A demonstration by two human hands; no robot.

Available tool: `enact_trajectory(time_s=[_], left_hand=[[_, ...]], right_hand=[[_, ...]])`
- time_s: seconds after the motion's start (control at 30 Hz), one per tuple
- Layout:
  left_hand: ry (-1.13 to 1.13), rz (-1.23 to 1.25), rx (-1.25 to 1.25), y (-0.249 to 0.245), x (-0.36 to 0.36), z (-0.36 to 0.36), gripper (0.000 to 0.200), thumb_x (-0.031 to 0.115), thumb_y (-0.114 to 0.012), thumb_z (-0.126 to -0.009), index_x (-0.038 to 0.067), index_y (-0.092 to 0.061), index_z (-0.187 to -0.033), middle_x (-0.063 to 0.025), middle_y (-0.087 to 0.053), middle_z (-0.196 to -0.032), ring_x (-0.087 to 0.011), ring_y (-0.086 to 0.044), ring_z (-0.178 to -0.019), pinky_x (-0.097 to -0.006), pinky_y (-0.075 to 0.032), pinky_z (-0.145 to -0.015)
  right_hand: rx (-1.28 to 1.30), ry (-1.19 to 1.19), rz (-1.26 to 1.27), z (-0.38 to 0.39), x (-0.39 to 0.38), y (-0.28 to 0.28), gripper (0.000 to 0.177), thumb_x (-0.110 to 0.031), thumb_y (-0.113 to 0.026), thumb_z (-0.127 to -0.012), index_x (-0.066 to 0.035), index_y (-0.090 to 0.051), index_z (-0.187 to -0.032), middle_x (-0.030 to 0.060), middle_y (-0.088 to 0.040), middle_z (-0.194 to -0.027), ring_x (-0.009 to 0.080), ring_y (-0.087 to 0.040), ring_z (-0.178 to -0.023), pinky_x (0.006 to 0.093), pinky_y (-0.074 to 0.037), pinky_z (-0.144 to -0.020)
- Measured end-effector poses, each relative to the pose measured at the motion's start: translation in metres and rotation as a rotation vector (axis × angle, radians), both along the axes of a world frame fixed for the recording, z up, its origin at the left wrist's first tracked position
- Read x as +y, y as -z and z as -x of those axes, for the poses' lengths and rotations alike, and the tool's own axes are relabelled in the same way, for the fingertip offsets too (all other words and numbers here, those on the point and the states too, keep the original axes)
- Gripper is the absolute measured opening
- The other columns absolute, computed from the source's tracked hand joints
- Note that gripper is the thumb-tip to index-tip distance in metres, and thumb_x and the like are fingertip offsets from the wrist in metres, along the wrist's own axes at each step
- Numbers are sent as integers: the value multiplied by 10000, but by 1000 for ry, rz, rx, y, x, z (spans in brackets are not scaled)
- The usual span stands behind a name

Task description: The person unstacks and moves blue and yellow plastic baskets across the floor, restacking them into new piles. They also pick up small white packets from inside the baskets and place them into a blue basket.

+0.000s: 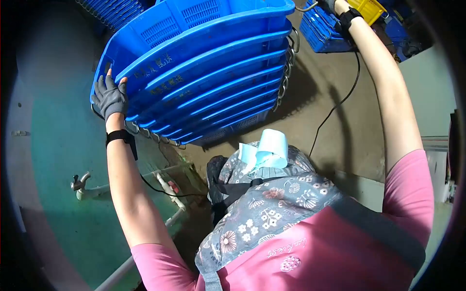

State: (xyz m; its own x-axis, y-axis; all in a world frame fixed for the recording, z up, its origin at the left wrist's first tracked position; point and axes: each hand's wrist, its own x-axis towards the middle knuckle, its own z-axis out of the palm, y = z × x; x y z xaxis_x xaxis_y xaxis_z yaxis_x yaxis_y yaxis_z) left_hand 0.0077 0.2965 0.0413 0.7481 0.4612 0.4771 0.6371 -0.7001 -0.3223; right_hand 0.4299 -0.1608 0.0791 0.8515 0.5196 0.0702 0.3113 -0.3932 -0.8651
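A tall stack of nested blue plastic crates (204,72) leans across the upper middle, with handwritten marks on its near side. My left hand (112,97), in a grey glove with bare fingertips, grips the left end of the top crate's rim, thumb and fingers apart around it. At the top edge, my right hand (332,5) wears a dark glove and is largely cut off by the frame. A bent metal handle (306,7) sticks out from the right side of the top crate and runs up to that hand, which appears closed around it.
Metal loops (286,77) hang along the stack's side. Behind stand other blue crates (323,31) and a yellow crate (368,9). A black cable (335,109) crosses the floor. At left are a tap (80,183) and white pipes (170,189) by a green wall.
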Motion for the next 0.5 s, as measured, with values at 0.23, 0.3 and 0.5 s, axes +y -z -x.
enact_trajectory(time_s=[0.23, 0.3, 0.5], left_hand=[[192, 278, 8, -20, 15, 25, 562, 521, -406, -812, 192, -352, -1265, -116, -319, -1323, -317, -228, -1247, -523, -118, -1002], [183, 322, -13, -24, 2, 42, 521, 469, -416, -824, 176, -375, -1253, -125, -336, -1310, -324, -229, -1247, -524, -113, -1002], [224, 564, 35, -36, -65, 107, 530, 368, -422, -840, 96, -333, -1286, -168, -306, -1318, -338, -241, -1237, -514, -138, -989]], right_hand=[[-999, 19, 581, 29, -12, 13, 195, -113, -446, -812, -19, -535, -958, 89, -592, -893, 281, -552, -816, 364, -423, -664], [-927, 107, 474, 51, -1, 13, 189, -107, -441, -809, -18, -525, -952, 110, -588, -935, 320, -542, -852, 384, -424, -686], [397, 389, -559, 145, -75, 27, 170, -269, -476, -867, -110, -532, -847, -61, -391, -570, 47, -369, -486, 202, -281, -420]])
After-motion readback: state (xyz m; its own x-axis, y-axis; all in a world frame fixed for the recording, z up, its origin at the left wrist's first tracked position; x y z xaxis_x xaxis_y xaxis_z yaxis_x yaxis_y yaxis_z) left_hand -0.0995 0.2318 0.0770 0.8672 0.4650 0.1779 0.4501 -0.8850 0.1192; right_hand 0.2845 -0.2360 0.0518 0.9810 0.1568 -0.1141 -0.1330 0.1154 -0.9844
